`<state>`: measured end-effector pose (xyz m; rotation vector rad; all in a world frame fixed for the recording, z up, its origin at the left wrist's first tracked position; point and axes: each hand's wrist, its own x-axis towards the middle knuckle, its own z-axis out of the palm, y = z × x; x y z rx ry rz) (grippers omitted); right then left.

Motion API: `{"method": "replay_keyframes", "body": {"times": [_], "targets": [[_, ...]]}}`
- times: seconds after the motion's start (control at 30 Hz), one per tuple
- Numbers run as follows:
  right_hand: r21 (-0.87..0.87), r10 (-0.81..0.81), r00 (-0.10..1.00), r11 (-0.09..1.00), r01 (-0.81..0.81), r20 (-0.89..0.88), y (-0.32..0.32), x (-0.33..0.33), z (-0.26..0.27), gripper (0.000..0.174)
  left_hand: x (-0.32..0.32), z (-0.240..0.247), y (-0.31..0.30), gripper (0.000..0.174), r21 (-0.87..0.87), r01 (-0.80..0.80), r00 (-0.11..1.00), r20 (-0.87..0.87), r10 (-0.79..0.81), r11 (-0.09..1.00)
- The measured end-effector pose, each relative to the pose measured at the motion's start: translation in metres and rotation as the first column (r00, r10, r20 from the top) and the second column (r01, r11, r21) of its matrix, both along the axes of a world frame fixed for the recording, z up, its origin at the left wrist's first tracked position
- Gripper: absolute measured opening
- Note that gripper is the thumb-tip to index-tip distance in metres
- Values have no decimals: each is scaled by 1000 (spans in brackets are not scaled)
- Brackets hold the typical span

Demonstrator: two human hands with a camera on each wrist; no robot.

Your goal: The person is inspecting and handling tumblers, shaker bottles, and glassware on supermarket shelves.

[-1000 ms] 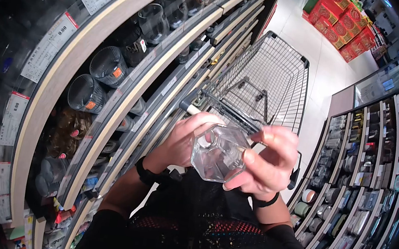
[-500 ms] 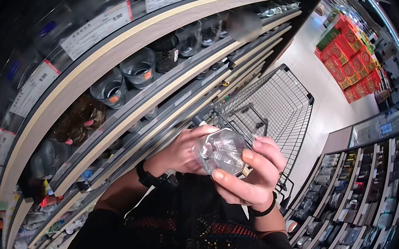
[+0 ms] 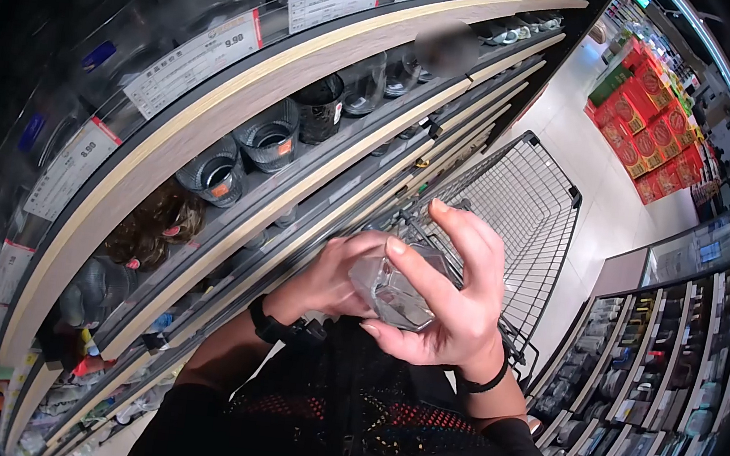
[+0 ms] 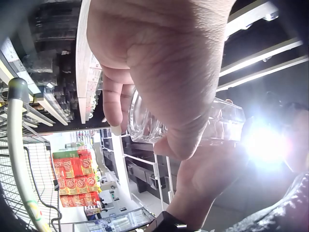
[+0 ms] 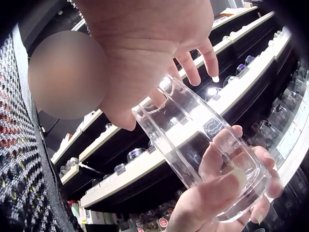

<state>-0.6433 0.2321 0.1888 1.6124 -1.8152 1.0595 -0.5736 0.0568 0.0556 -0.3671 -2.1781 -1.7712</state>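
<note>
A clear, faceted drinking glass (image 3: 401, 302) is held in front of the chest, its mouth towards the right hand. My left hand (image 3: 324, 273) grips its base end, with fingers and thumb wrapped round it in the right wrist view (image 5: 207, 195). At the rim, my right hand (image 3: 468, 307) holds the glass between thumb and index finger, the other fingers spread away from it. The left wrist view shows the glass (image 4: 224, 121) tilted nearly level, partly hidden behind my left hand (image 4: 169, 67).
A shelf (image 3: 221, 67) with price tags and rows of glasses runs along the left. Ahead stands a wire shopping cart (image 3: 532, 220). Red boxes (image 3: 646, 134) are stacked farther back, and stocked shelves (image 3: 636, 376) line the right side.
My right hand has shifted over the mouth of the glass, its index finger reaching across and its other fingers lifting and spreading. The head view has turned, lowering the cart and red boxes in it.
</note>
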Motion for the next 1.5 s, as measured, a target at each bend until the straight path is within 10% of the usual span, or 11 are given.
{"method": "replay_keyframes", "body": {"times": [0.43, 0.53, 0.67, 0.77, 1.0, 1.17, 1.23, 1.33, 1.5], "targets": [[-103, -214, 977, 971, 214, 11, 16, 1, -17, 90, -9, 0, 7, 60, -294, -146, 939, -341, 39, 945], [-103, -197, 979, 974, 202, 56, 20, 5, -24, 91, -7, -3, 13, 62, -51, -54, 976, -213, 42, 997], [-123, -140, 980, 980, 158, 145, 23, 8, -33, 97, -9, 5, 17, 70, -207, -117, 953, -299, 51, 971], [-105, -107, 931, 983, 152, 350, 24, 7, -41, 109, -3, 13, 24, 82, -41, -59, 998, 35, 61, 997], [-487, 426, 336, 865, 121, 840, 8, -17, -57, 68, 4, 60, 30, 81, -130, -5, 969, 245, 37, 992], [-460, 423, 255, 882, 107, 870, -1, -43, -55, 64, -6, 49, 26, 73, 392, 277, 899, 216, -380, 877], [-478, 474, 61, 872, 106, 878, -7, -48, -50, 64, -6, 61, 25, 79, 641, 325, 775, 241, -584, 696], [-471, 476, -41, 877, 91, 878, -13, -59, -45, 62, -12, 57, 24, 86, 794, 346, 733, 104, -672, 500], [-485, 500, -71, 860, 161, 863, -28, -63, -40, 51, -14, 54, 21, 81, 773, 410, 742, 26, -670, 484]]}}
